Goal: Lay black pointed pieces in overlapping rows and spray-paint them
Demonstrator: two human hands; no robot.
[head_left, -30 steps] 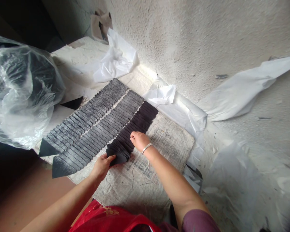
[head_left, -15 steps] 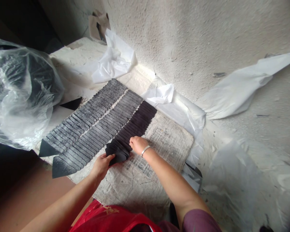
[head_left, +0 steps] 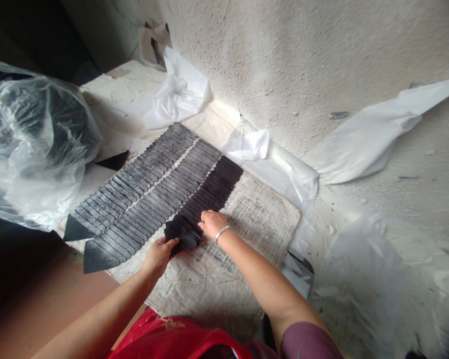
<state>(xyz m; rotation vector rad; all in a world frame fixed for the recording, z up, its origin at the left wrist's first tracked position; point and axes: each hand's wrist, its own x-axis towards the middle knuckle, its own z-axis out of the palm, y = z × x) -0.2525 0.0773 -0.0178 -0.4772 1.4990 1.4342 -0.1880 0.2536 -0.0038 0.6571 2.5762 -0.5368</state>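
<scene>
Head view: two hands [head_left: 183, 239], three strip rows [head_left: 160, 192].

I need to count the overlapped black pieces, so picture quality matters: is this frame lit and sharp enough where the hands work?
Head view: daylight falls evenly on the black row under the right hand and left hand; its edges read sharp. The clear bag at left glares, the lower left lies in deep shadow, and the wide lens bends the frame's edges.

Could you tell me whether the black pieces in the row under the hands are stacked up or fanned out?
Fanned out: the black pieces overlap like shingles in a long row across the mat.
</scene>
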